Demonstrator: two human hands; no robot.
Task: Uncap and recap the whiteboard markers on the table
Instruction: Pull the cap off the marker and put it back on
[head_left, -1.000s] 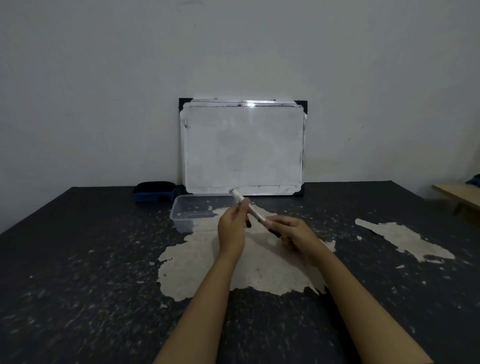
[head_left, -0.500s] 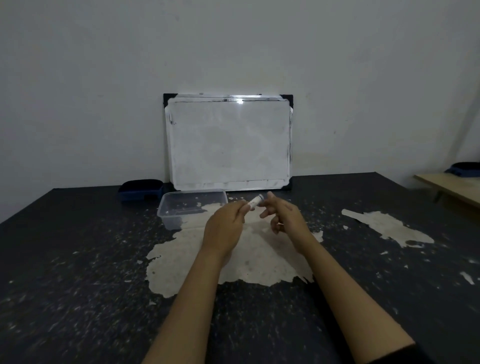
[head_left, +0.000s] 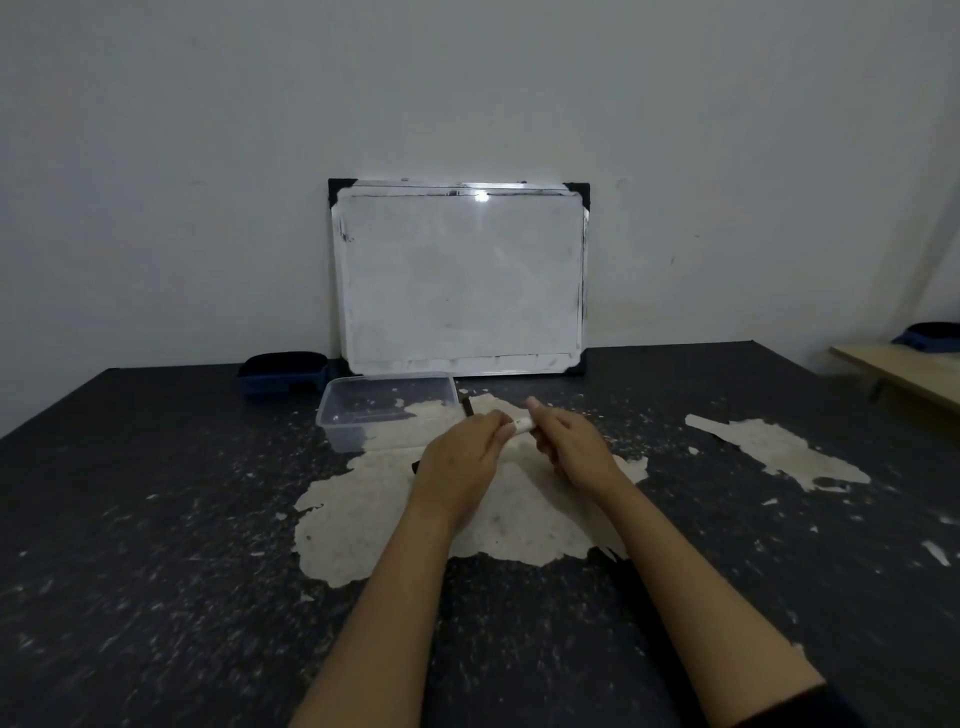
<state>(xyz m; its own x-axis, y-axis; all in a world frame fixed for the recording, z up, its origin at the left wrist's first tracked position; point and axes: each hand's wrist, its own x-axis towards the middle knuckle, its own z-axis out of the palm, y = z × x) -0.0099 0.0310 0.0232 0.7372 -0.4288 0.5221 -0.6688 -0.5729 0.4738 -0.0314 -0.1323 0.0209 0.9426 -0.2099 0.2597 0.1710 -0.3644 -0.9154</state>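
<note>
Both hands meet above the worn pale patch at desk (head_left: 156, 519) centre. Left hand (head_left: 460, 465) and right hand (head_left: 574, 447) each clamp one end of a white marker (head_left: 522, 426); only a short white stretch shows between the fingers (head_left: 498, 423), rest hidden in the fists. Marker lies roughly level, held off the desk. A dark marker piece (head_left: 467, 406) lies on the desk just behind the hands, beside the clear plastic container (head_left: 387, 410). Another dark bit pokes out at the left hand's outer side, cannot tell what. Whiteboard (head_left: 462, 280) leans on the wall at the far edge, dark eraser (head_left: 283, 371) to its left
</note>
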